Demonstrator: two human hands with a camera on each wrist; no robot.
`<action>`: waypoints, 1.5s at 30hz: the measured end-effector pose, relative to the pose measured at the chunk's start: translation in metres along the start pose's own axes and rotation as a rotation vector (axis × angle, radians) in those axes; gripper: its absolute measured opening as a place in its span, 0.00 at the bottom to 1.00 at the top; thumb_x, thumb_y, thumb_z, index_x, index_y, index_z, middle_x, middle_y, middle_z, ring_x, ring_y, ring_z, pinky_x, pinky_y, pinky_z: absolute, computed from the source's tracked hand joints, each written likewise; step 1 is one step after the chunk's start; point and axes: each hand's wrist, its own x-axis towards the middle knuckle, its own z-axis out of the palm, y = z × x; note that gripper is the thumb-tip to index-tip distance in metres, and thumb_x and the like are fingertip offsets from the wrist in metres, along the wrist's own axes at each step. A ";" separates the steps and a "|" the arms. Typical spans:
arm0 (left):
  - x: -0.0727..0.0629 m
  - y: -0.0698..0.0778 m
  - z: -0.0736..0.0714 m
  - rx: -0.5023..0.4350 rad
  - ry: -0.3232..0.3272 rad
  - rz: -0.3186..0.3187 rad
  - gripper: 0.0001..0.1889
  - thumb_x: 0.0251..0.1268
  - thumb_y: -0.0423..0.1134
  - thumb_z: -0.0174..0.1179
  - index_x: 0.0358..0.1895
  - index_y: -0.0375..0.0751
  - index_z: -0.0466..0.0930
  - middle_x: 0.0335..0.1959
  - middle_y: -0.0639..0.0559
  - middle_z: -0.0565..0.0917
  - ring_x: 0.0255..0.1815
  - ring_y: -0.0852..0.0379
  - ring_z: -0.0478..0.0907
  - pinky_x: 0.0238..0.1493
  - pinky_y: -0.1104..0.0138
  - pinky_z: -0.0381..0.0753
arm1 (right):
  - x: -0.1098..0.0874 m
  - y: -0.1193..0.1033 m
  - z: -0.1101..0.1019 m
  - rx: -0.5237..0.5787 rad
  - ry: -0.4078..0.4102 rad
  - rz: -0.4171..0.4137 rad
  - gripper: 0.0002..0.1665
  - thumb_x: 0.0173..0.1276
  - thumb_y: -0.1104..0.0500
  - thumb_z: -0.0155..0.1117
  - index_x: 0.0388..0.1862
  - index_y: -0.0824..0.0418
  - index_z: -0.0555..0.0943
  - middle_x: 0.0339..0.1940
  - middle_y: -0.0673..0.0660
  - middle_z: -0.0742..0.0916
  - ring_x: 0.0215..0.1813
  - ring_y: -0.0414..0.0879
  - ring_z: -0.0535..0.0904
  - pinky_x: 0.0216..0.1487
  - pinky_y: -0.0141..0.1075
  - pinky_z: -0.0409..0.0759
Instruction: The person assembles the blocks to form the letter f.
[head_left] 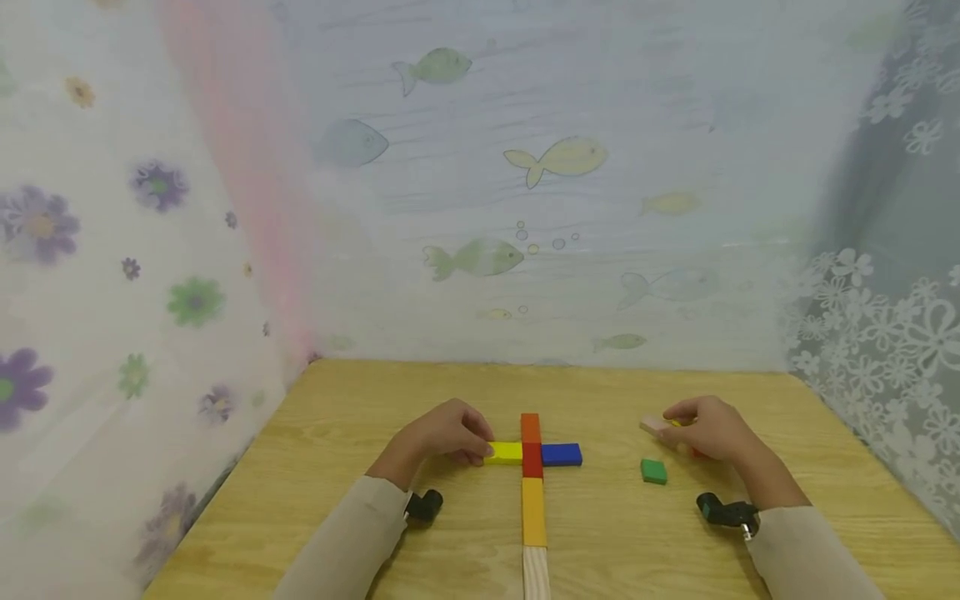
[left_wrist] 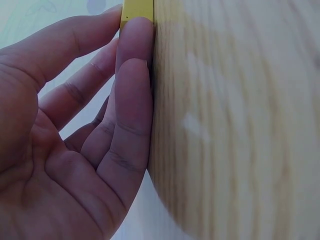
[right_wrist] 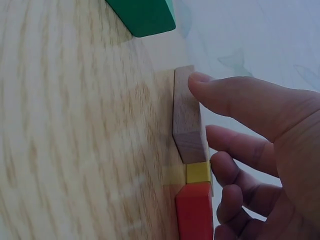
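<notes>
My left hand [head_left: 450, 432] pinches the outer end of a yellow block [head_left: 506, 453] between thumb and fingertips. The block's inner end meets a red block [head_left: 532, 460] in a cross-shaped layout on the table. An orange block [head_left: 530, 427] lies beyond the red one, and a blue block [head_left: 562, 454] extends to its right. On the right, my right hand [head_left: 708, 429] holds a plain wooden block [right_wrist: 187, 112], thumb on its face and index fingertip at its edge. Beside it, a small yellow block [right_wrist: 198, 173] and another red block [right_wrist: 195, 212] sit near the curled fingers.
A green block [head_left: 653, 472] lies left of the right hand. From the red block towards me run a yellow-orange block [head_left: 533, 512] and a pale wood-grained block [head_left: 536, 571]. The wooden table [head_left: 600, 542] meets a fish-patterned curtain [head_left: 555, 317] at its far edge.
</notes>
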 end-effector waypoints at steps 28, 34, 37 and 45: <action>0.004 0.001 -0.006 0.086 -0.018 0.038 0.17 0.54 0.41 0.79 0.47 0.45 0.87 0.32 0.50 0.87 0.31 0.54 0.84 0.39 0.62 0.87 | 0.003 -0.006 -0.002 -0.014 -0.008 0.037 0.29 0.64 0.47 0.76 0.55 0.66 0.86 0.51 0.66 0.88 0.37 0.47 0.83 0.35 0.40 0.83; 0.004 0.004 -0.004 0.106 -0.018 0.043 0.16 0.52 0.39 0.80 0.45 0.47 0.88 0.31 0.50 0.85 0.28 0.55 0.81 0.37 0.63 0.87 | 0.002 -0.005 0.000 -0.050 0.023 0.013 0.27 0.64 0.45 0.76 0.53 0.64 0.87 0.50 0.64 0.88 0.46 0.55 0.84 0.44 0.50 0.84; 0.004 0.004 -0.003 0.106 -0.014 0.038 0.15 0.53 0.39 0.80 0.44 0.47 0.89 0.31 0.51 0.85 0.28 0.56 0.81 0.36 0.64 0.86 | 0.002 -0.007 0.001 -0.061 0.042 -0.013 0.26 0.64 0.45 0.76 0.53 0.62 0.88 0.50 0.64 0.88 0.51 0.59 0.83 0.47 0.54 0.83; -0.001 0.004 -0.002 0.104 -0.016 0.036 0.14 0.53 0.38 0.80 0.43 0.44 0.89 0.29 0.50 0.84 0.27 0.56 0.80 0.36 0.65 0.86 | 0.003 -0.016 0.007 -0.042 0.046 -0.034 0.25 0.65 0.46 0.75 0.54 0.61 0.88 0.49 0.63 0.88 0.49 0.57 0.83 0.46 0.52 0.82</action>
